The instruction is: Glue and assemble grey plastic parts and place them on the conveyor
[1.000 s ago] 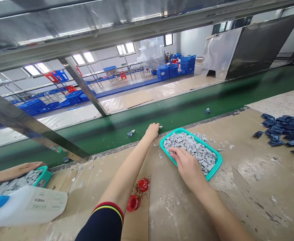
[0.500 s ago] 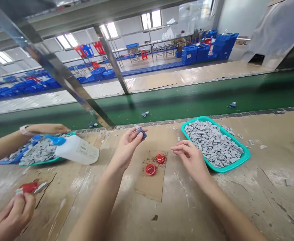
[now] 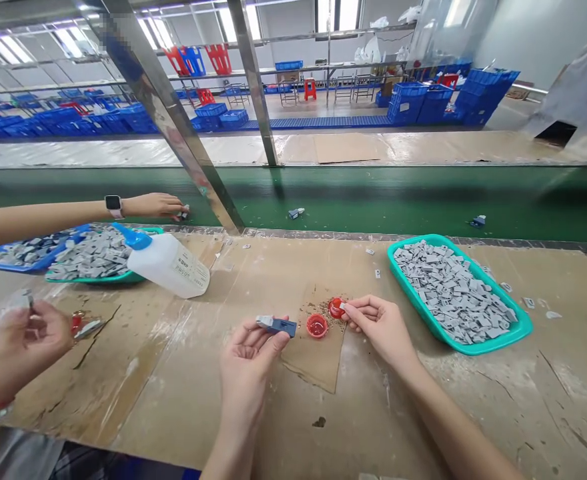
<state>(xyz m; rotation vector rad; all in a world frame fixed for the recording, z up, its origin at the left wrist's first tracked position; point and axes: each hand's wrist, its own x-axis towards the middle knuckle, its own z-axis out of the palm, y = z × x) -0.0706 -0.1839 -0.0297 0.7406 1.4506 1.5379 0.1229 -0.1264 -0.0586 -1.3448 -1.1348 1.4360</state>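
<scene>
My left hand is closed around a dark blue and grey plastic part, its grey end pointing left. With thumb and fingertips, my right hand pinches a small light grey piece right at the rim of a red cap. Whether the piece touches the cap I cannot tell. Just left of it, a second red cap holds shiny liquid. Both caps stand on a stained cardboard piece. Right of my right hand, a turquoise tray is full of small grey pieces.
A white bottle with a blue nozzle leans on a co-worker's green tray. The co-worker's one hand reaches onto the green belt; their other hand holds a small part. A metal post rises beside the belt.
My right hand has moved with the small piece to the red cap. My left hand has come lower with the blue part. The co-worker's far hand now reaches the belt.
</scene>
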